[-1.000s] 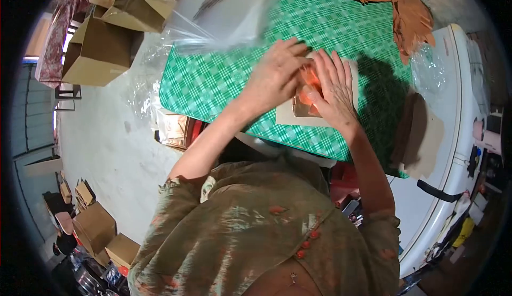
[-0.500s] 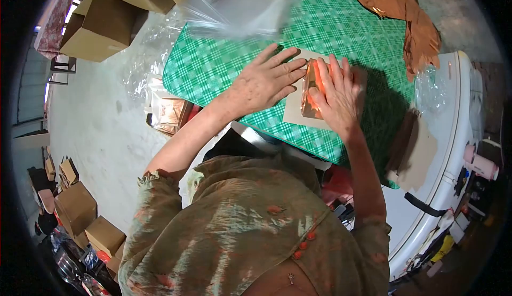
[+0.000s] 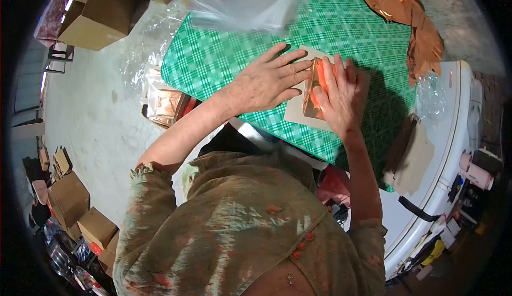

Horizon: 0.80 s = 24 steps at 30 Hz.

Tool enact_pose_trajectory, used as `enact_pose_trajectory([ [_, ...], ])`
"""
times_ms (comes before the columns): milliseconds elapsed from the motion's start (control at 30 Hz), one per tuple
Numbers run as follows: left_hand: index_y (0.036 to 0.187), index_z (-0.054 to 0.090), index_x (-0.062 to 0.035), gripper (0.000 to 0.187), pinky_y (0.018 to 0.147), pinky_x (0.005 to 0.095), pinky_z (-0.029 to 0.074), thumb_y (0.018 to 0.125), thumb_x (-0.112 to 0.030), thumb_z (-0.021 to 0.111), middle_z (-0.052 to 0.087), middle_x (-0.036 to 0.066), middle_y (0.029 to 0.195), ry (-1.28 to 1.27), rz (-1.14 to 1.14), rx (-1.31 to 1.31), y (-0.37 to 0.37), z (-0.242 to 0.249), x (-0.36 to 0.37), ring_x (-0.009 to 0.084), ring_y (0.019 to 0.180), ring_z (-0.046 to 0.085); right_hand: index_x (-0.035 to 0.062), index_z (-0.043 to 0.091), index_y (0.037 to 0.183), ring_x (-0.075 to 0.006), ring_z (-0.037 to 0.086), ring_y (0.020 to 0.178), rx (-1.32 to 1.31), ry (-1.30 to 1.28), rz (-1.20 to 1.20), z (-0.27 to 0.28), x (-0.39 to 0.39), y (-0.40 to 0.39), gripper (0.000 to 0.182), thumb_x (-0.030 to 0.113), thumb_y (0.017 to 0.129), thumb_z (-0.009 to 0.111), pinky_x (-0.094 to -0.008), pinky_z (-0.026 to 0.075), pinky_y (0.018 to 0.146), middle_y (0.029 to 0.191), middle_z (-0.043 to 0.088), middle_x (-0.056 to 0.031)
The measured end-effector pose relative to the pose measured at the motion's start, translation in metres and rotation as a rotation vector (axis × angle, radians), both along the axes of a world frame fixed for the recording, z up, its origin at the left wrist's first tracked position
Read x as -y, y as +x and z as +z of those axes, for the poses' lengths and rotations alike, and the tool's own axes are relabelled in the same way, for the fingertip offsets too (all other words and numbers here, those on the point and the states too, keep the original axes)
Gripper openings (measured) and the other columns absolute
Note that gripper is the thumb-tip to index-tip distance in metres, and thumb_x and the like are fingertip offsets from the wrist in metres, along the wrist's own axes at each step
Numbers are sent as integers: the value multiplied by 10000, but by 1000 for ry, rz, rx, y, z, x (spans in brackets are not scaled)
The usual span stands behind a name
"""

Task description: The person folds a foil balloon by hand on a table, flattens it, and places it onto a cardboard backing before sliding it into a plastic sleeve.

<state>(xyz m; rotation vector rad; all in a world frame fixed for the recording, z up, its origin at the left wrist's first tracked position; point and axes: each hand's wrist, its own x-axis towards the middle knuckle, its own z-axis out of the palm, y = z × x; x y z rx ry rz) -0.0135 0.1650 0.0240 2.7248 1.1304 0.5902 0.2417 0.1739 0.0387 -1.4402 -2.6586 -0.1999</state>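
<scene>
A shiny copper-coloured foil piece (image 3: 309, 100) lies on a beige card sheet (image 3: 294, 114) on the green checked tablecloth (image 3: 213, 56). My right hand (image 3: 340, 98) rests flat over the foil, fingers extended away from me, covering much of its right side. Beside it, my left hand (image 3: 269, 80) lies with its fingers spread, the tips at the left edge of the foil and card. Neither hand is closed round anything.
Clear plastic sleeves (image 3: 240, 5) lie at the table's far side. Crumpled copper foil (image 3: 394, 3) hangs at the far right. A white appliance surface (image 3: 453, 115) with torn card (image 3: 418, 160) adjoins the right side. Cardboard boxes (image 3: 101, 16) and a foil-filled box (image 3: 168, 104) stand left.
My left hand has shifted slightly right and its fingertips now reach the foil's edge. My right hand stays on the foil, its fingers slightly moved. The whole view has shifted a little.
</scene>
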Motion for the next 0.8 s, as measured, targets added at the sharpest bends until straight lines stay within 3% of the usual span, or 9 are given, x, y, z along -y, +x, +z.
enact_pose_trajectory([
  [500, 1533, 564, -131, 515, 1324, 543, 187, 1084, -380, 544, 502, 61, 1625, -15, -36, 8, -5, 2, 23, 258, 1581, 347, 80, 486, 1570, -402, 430, 1411, -19, 26, 37, 9, 0, -3, 674, 458, 1020, 585, -550, 339, 1146, 1565, 481, -190],
  [600, 1534, 563, -141, 508, 1330, 543, 175, 1093, -389, 522, 481, 49, 1641, -50, -31, 14, -3, 4, 27, 253, 1586, 334, 101, 493, 1575, -376, 453, 1292, 11, 69, 30, 8, 0, -4, 645, 395, 1010, 593, -476, 352, 1130, 1588, 487, -144],
  [700, 1532, 564, -146, 502, 1333, 543, 169, 1096, -392, 517, 459, 41, 1655, -54, -33, 14, -2, 2, 27, 248, 1591, 322, 94, 502, 1564, -410, 452, 1421, 1, 25, 9, 7, -1, -5, 668, 463, 1016, 601, -566, 321, 1179, 1565, 491, -197],
  [800, 1531, 565, -150, 498, 1335, 540, 167, 1098, -390, 512, 455, 39, 1657, -46, -37, 6, -2, 1, 26, 245, 1595, 312, 103, 491, 1576, -411, 446, 1433, 31, 28, 8, 5, -2, -4, 677, 472, 1019, 599, -569, 309, 1195, 1573, 488, -189],
])
